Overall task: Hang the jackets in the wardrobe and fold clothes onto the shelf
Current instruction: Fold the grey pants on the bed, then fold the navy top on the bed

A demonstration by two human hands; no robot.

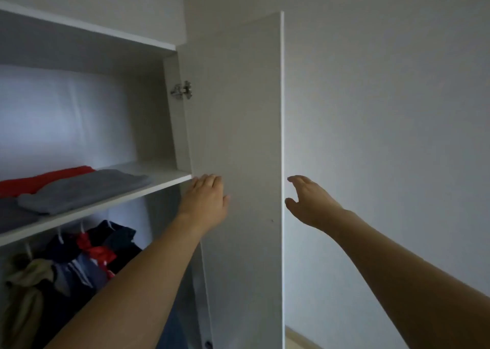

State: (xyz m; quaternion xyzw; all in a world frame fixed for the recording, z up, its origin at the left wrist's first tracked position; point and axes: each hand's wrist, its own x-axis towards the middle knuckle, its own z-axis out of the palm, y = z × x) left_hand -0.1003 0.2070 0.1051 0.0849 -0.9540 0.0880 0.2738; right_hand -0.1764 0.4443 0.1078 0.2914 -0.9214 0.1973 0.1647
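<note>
White wardrobe door stood open; left hand lay flat on it, fingers together. Right hand w/ fingers loosely spread by door edge.

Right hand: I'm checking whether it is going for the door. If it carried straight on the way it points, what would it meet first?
Probably the door: the right hand points at its outer edge, fingers open, just short of it.
</note>
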